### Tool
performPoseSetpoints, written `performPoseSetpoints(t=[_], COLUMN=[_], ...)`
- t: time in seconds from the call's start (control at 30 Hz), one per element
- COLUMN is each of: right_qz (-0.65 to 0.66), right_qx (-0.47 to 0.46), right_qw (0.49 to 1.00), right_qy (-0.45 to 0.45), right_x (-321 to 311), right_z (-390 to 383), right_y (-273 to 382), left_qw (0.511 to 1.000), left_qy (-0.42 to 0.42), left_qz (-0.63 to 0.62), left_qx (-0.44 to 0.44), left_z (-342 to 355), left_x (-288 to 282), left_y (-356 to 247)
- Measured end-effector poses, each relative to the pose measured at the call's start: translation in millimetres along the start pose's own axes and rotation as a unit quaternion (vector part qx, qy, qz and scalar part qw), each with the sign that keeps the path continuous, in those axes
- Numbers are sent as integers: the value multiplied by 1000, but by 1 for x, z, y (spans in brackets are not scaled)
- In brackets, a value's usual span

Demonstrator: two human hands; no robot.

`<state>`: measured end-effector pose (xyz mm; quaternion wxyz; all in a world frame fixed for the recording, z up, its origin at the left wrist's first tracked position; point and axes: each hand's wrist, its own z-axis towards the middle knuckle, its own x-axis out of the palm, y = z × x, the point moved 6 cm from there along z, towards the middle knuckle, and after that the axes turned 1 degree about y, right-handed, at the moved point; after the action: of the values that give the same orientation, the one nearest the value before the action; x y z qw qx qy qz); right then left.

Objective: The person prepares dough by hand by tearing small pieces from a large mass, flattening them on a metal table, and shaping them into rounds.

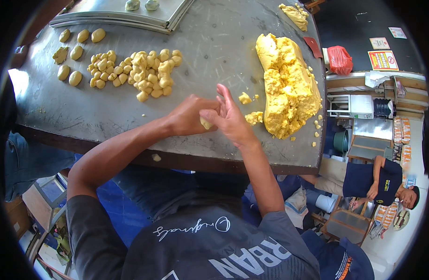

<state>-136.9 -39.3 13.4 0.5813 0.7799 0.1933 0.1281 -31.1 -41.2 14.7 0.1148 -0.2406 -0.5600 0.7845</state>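
Note:
My left hand and my right hand are brought together above the near part of the metal table. A pale piece of dough shows between them, partly covered by the fingers. My left hand is closed around it. The right thumb presses over the dough, while the other right fingers point upward against the left hand. Right of my hands lies a big crumbly yellow mass, with loose yellow crumbs beside it. To the left, many small dough balls sit in a heap.
Larger smooth dough pieces lie at the table's left. Metal trays are stacked at the far edge. A red scraper-like piece rests near the right edge, by a red plastic bag. Another person stands at the right.

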Motion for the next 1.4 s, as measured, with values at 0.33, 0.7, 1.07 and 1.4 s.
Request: performPoseSetpoints(t=[0.33,0.7,1.07,1.4], right_qz=[-50,-256,-131,-260], right_qx=[-61,-147,-76,-213], right_qw=[997,955,988,934], right_qy=[-19,-19,-42,-119], right_x=[4,0,3,14], right_z=[-2,-11,-1,-8], right_y=[3,13,14,22], left_qw=[999,996,998,991], left_qy=[21,-26,-3,-68], left_qz=[31,-64,-31,-19], left_qx=[-35,-50,-52,-110], left_z=[0,4,1,0], left_x=[-1,-8,-6,-13], left_y=[3,10,8,11])
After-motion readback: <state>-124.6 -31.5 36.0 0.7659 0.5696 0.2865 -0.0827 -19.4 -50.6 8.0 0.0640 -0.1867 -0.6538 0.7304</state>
